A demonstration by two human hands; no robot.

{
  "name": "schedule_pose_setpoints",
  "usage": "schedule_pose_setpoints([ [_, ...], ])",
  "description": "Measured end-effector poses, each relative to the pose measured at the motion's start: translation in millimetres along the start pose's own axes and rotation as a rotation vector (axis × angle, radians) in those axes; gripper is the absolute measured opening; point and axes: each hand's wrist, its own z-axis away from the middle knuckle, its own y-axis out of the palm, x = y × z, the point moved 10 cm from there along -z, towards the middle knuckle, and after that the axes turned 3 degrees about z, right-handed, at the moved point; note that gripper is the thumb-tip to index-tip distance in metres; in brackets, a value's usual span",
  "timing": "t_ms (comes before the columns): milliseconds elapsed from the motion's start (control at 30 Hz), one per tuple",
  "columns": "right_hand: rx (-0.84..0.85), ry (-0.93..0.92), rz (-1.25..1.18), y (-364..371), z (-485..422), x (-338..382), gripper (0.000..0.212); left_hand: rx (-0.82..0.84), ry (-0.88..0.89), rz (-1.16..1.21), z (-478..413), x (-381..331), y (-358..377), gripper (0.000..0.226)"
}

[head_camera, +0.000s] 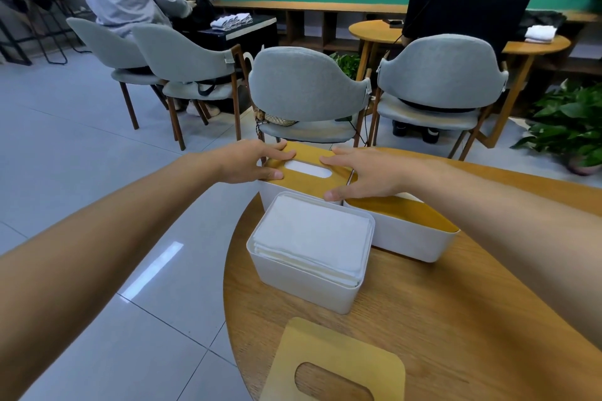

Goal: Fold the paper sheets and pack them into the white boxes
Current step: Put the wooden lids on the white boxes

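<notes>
Both arms reach straight out across the table (456, 319) to the far box (270, 195) at 12 o'clock. The left hand (257, 163) lies on the left end of its lid (306, 155), fingers spread and nearly straight, thumb on the near edge. The right hand (361, 172) mirrors it on the right end, fingers flat on top and thumb tip at the near corner. Neither hand curls round anything. An open box (303, 283) at the table's 9 o'clock holds folded paper (312, 231). A lidded box (410, 241) stands at 1 o'clock, under the right forearm. A loose lid (332, 355) lies at 6 o'clock.
</notes>
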Motion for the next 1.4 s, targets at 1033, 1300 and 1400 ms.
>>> schedule_pose_setpoints([
  [1033, -0.367, -0.116, -0.215, 87, 220, 67, 0.049, 0.022, 0.064, 0.012, 195, -150, 84, 0.066],
  [1300, -0.03, -0.025, -0.15, 172, 236, 96, 0.123, 0.203, 0.004, -0.082, 190, -132, 172, 0.125],
  [1400, -0.091, -0.016, -0.185, 166, 240, 93, 0.12, 0.183, 0.006, -0.107, 186, -131, 172, 0.126],
])
